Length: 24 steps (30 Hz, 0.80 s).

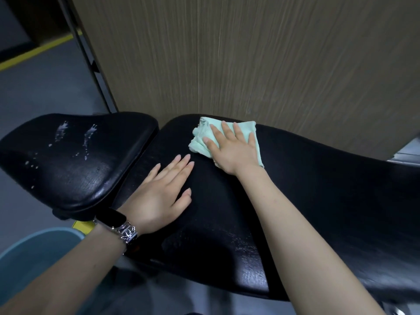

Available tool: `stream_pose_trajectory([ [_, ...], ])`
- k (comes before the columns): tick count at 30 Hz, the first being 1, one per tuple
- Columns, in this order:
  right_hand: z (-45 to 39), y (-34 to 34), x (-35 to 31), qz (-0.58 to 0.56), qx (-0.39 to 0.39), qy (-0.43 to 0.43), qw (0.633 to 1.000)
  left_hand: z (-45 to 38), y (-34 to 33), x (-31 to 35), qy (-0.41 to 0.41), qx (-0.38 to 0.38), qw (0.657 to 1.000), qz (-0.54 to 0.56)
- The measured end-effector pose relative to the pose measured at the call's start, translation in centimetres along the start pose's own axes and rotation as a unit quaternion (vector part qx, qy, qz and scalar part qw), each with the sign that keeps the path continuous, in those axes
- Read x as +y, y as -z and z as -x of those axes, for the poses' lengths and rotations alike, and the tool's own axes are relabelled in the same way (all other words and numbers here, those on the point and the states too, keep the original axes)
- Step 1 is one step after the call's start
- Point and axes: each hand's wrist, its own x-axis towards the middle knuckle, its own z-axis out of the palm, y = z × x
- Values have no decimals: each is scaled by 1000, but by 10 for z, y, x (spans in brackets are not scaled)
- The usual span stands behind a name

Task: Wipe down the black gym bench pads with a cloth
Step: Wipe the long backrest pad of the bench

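Observation:
A long black bench pad [318, 201] runs from the centre to the right. A shorter black seat pad [75, 169], streaked with white foam and droplets, lies to its left across a narrow gap. A folded light green cloth [200, 142] lies on the far end of the long pad. My right hand [231, 151] presses flat on top of the cloth, fingers spread. My left hand [163, 196] rests flat on the long pad near the gap, fingers apart and holding nothing. A watch with a metal band sits on my left wrist.
A wood-grain panel [250, 53] rises directly behind the bench. A light blue bucket [34, 258] stands on the grey floor at the lower left. A yellow floor line [34, 53] crosses the upper left, beside a dark metal frame post [95, 71].

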Motion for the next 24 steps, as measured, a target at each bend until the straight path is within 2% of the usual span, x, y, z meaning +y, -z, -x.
stream_pose_trajectory([
  [11,49,18,74,6,5,-49,999,3,-4,20,-4,-3,1000,13],
  [24,102,46,174,-2,14,-153,988,1,-7,18,-1,-7,1000,-18],
])
